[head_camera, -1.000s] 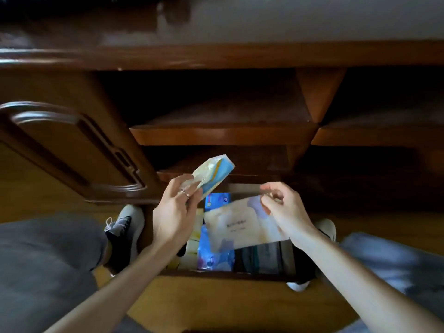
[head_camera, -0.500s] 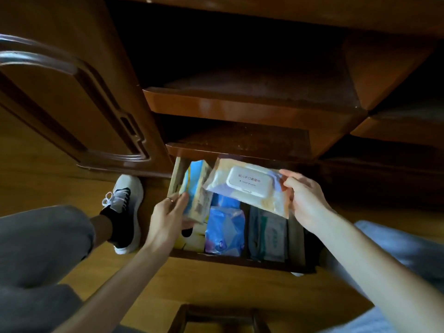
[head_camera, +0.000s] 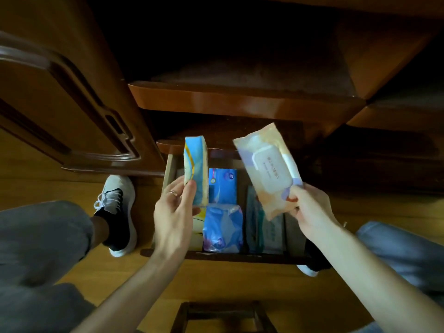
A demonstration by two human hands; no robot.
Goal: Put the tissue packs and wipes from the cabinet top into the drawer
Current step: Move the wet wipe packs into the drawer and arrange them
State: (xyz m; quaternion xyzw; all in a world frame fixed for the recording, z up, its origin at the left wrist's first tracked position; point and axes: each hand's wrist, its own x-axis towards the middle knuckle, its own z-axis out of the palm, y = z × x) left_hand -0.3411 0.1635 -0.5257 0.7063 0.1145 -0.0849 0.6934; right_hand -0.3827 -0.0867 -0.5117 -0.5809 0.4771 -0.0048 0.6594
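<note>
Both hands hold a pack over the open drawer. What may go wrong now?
The drawer already looks nearly full, so the wipes pack in the right hand may not fit flat. The left hand pinches the tissue pack only at its lower end; it might slip.

left hand (head_camera: 174,212) — fingers pinched shut | right hand (head_camera: 310,210) — gripping

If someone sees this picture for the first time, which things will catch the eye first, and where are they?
Two packs held up at the centre stand out: a blue tissue pack in the left hand and a pastel wipes pack with a white flip lid in the right hand. Just below them is the open drawer, already holding blue and green packs side by side.
</note>
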